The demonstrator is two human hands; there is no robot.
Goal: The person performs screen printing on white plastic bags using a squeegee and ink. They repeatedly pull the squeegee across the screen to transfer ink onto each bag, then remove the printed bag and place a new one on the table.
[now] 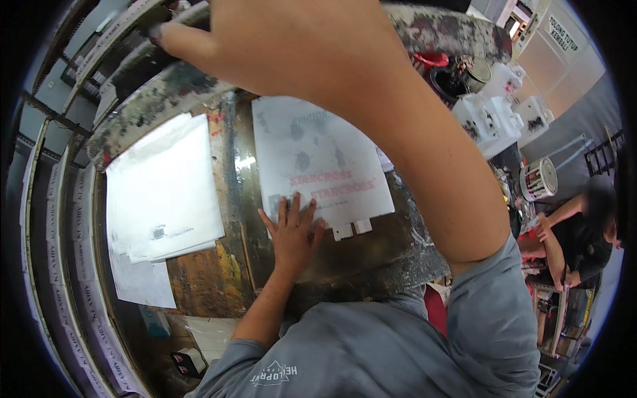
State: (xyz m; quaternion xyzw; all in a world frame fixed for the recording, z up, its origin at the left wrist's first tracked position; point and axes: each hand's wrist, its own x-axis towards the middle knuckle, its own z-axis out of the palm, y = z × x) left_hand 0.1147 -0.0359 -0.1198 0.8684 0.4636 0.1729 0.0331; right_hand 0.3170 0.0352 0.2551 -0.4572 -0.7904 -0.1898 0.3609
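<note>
My left hand [292,232] lies flat with spread fingers on the lower left part of a pale, semi-transparent sheet [345,142]. The sheet carries faint red lettering and dark patches. Small white tabs [352,229] stick out below its lower edge. Beneath it is a dark, shiny work board [345,259]. My right hand [272,46] is raised across the top of the view, close to the camera. Its thumb stretches out to the left with nothing seen against it; the other fingers run past the upper edge. The right forearm hides part of the board.
A stack of white sheets [166,189] lies left of the board. An ink-stained padded bar [458,34] crosses the far side. White jugs [488,123], a paint bucket [539,179] and tins are at right, where another person [587,242] sits. Racks [70,265] line the left.
</note>
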